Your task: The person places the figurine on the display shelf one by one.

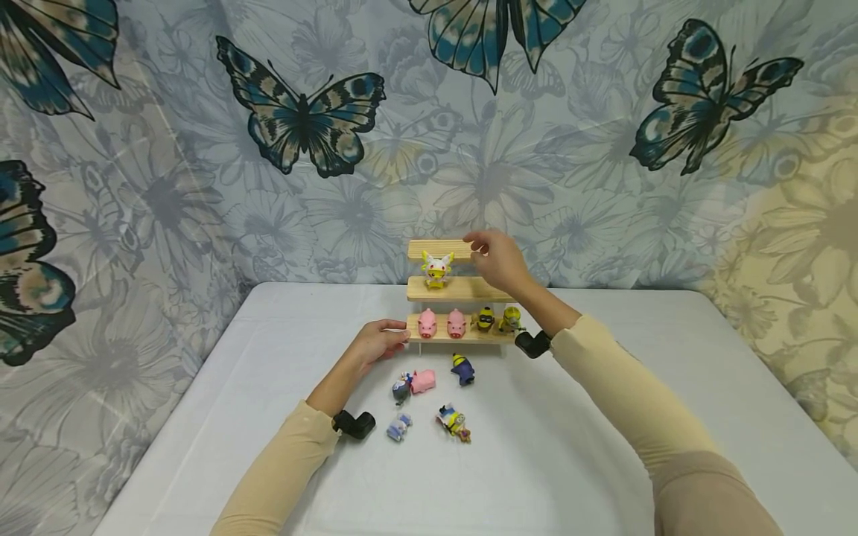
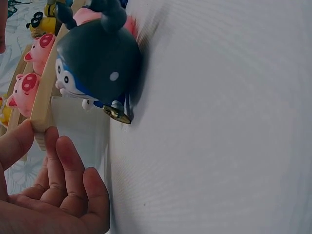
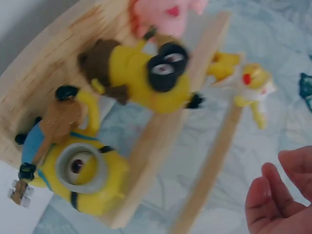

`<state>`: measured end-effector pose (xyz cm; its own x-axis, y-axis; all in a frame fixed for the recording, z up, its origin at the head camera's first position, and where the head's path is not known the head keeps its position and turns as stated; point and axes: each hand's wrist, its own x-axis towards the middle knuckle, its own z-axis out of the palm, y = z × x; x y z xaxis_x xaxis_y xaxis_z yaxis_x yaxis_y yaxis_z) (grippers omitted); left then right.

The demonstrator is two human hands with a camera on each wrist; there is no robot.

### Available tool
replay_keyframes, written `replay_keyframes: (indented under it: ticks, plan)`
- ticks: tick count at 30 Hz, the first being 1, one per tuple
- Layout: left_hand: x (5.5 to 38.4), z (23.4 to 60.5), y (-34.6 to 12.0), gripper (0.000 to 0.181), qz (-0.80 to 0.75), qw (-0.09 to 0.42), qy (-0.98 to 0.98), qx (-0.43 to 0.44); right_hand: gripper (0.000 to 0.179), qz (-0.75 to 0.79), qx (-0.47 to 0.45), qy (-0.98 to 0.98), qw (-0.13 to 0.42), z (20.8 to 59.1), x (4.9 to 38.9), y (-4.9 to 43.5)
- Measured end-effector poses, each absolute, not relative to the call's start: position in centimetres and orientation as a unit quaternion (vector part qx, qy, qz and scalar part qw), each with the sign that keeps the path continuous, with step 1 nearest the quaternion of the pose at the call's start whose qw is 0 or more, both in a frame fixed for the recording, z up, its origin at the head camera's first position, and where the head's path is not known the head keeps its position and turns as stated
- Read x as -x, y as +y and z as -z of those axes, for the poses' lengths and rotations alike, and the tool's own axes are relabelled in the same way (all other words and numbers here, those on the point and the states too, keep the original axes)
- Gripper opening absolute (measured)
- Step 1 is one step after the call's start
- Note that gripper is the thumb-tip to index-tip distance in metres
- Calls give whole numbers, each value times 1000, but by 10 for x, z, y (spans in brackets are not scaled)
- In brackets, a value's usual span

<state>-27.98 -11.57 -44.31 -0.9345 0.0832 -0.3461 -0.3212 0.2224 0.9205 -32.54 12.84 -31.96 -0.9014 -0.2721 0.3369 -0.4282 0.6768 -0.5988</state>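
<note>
My left hand [image 1: 380, 341] pinches the left end of the lowest board of a three-tier wooden display stand [image 1: 462, 337], thumb above and fingertips below. At the top tier, my right hand [image 1: 499, 260] hovers with loosely bent fingers; nothing shows between them in the right wrist view. A white-and-yellow figure [image 1: 437, 269] stands on the middle tier. Two pink pig figures [image 1: 427, 324], a yellow minion figure with a dark mask [image 3: 161, 73] and a one-eyed minion figure with a guitar [image 3: 58, 122] line the lowest tier.
Before the stand on the white table [image 1: 570, 447] lie a dark-capped figure [image 2: 102, 53], a pink pig [image 1: 424, 381], a minion in dark blue [image 1: 463, 370], a pale blue figure [image 1: 398, 427] and a multicoloured yellow figure [image 1: 453, 423]. A butterfly-patterned cloth [image 1: 402, 186] hangs behind.
</note>
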Motion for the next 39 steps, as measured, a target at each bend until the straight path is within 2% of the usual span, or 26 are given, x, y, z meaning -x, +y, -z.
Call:
replay_keyframes:
  ticks: [5, 16, 32, 39]
  plan:
    - [279, 443, -115, 37, -619, 161, 765, 80, 29, -361, -209, -902, 109, 312, 311, 131]
    - [279, 444, -116, 38, -621, 164, 762, 84, 23, -331, -230, -913, 62, 312, 273, 140]
    - [280, 443, -116, 38, -622, 166, 761, 83, 21, -329, -288, -899, -37, 342, 244, 145]
    - [280, 443, -115, 38, -620, 165, 762, 84, 19, -321, -297, -897, -60, 359, 239, 146]
